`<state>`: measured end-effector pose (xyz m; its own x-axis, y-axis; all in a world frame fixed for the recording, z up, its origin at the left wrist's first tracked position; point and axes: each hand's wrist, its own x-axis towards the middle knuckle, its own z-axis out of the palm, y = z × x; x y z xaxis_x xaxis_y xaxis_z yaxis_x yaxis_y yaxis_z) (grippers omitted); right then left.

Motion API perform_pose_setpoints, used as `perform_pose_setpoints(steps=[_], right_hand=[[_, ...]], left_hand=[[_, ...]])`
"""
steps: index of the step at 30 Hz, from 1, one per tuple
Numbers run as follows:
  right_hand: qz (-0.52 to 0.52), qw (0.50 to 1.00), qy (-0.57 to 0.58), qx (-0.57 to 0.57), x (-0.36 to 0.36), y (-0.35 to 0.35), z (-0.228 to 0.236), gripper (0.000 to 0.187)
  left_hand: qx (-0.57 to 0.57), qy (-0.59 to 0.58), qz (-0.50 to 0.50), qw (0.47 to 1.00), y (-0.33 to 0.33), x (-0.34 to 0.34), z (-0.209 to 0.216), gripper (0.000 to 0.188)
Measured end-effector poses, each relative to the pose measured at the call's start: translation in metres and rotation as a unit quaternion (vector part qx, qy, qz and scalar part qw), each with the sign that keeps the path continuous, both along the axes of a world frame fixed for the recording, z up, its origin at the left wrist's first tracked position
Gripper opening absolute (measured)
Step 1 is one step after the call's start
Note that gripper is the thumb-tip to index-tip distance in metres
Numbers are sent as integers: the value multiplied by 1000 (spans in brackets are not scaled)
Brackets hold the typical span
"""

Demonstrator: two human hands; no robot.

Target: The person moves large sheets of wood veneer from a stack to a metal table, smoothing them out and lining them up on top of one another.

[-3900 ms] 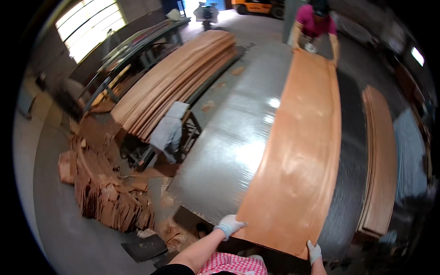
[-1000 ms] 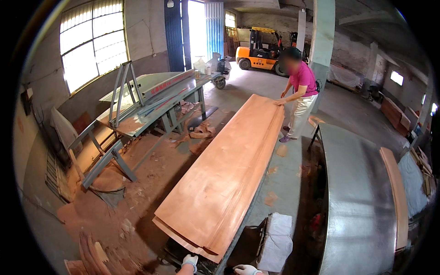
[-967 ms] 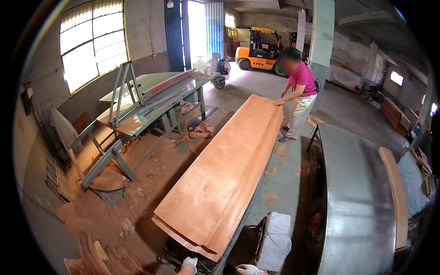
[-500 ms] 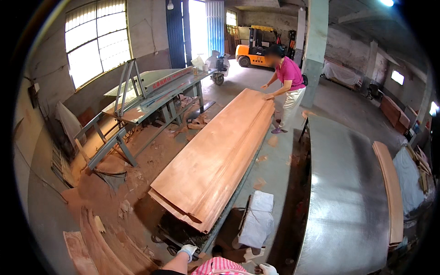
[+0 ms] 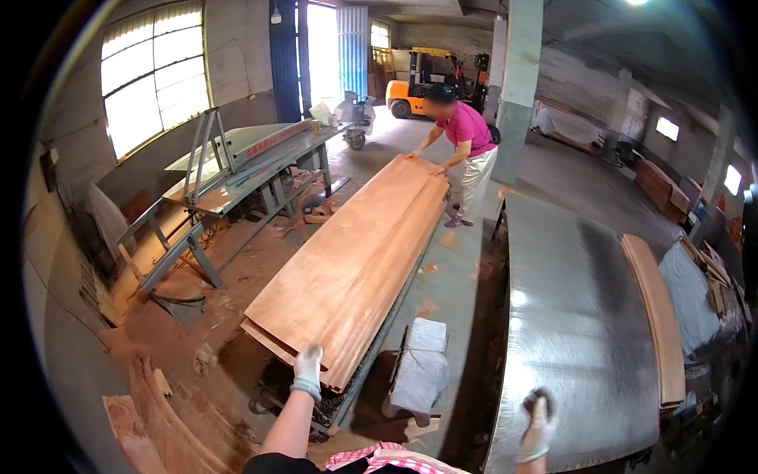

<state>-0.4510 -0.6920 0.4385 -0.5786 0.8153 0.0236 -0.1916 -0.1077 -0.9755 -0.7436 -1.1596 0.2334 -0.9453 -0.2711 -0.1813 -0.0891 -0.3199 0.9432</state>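
A long stack of reddish-brown wood veneer sheets [image 5: 339,268] lies across the middle, its near end close to me. My left hand [image 5: 307,371], in a pale glove, reaches over that near edge and pinches the top sheet at its corner. Farther right, my right hand [image 5: 538,430], also gloved, is raised in front of the shiny metal-topped table [image 5: 584,316]. Its fingers are closed round a small dark object [image 5: 540,400], blurred and too unclear to name. At the far end a person in a pink shirt [image 5: 467,130] bends over with both hands on the stack.
Left of the stack stands a metal-framed work table [image 5: 268,162], with veneer scraps and sawdust on the floor. A cloth-covered bench [image 5: 422,359] sits right of the near end. More veneer [image 5: 655,316] lies along the metal table's far side. An orange forklift [image 5: 403,99] is parked behind.
My left hand has moved forward onto the stack's near edge. My right hand has risen rightward with the dark object. The other person has leaned farther over the stack. The view has shifted slightly.
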Motion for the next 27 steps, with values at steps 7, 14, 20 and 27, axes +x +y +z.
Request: perform_pose_setpoints(steps=[7,14,20,27], right_hand=[[-74,872,190,446,16,51,169,44],[-111,612,112,775,17,26,288,45],[107,595,89,792,-16,-28,326,45],[230,610,78,755,-43,-52,324,45]], left_hand=[[26,369,108,923,83,31,377,22],[-120,788,101,596,6,118,567,30],[-515,690,-114,496,23,138,600,33],[-643,580,-209,455,39,116,589,36]])
